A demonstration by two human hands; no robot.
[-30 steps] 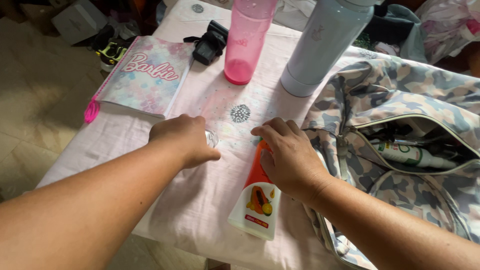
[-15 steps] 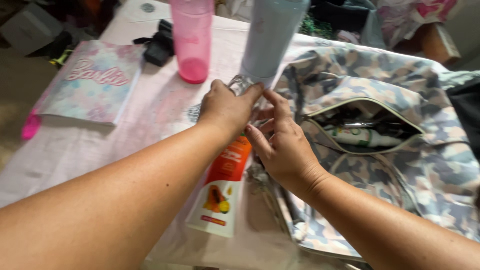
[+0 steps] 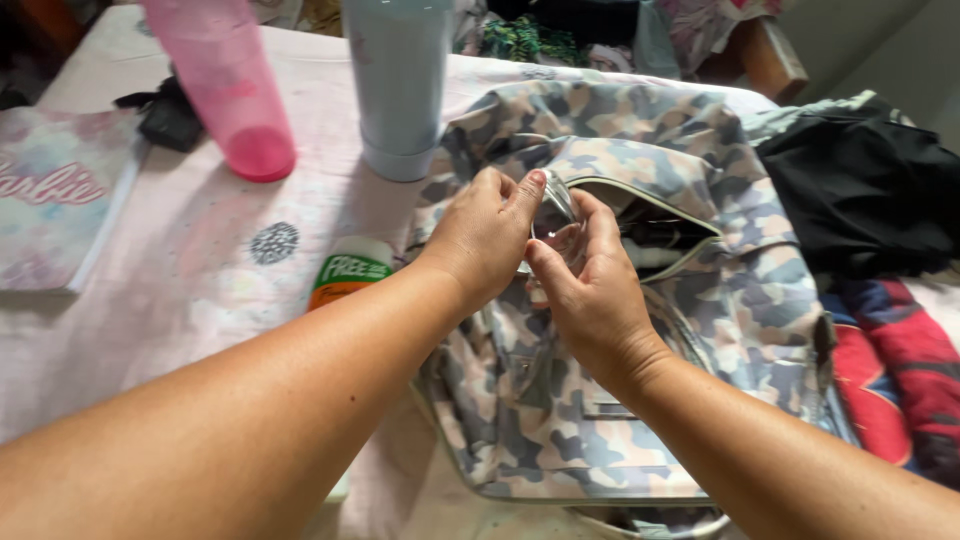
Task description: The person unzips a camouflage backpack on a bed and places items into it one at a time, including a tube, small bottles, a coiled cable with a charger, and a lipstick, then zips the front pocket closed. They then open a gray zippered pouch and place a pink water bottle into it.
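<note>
Pinching small clear object (image 3: 556, 228), shape unclear, both hands: left (image 3: 487, 232), right (image 3: 588, 290); backpack (image 3: 640, 330) pocket mostly hidden.

A pink tumbler (image 3: 228, 85) and a pale blue bottle (image 3: 400, 85) are standing on the pink cloth (image 3: 180, 300); a notebook (image 3: 55, 200) is lying left, a black garment (image 3: 860, 195) lying right.

A home: cloth-covered table (image 3: 200, 300), clothes (image 3: 860, 200), bottles.
</note>
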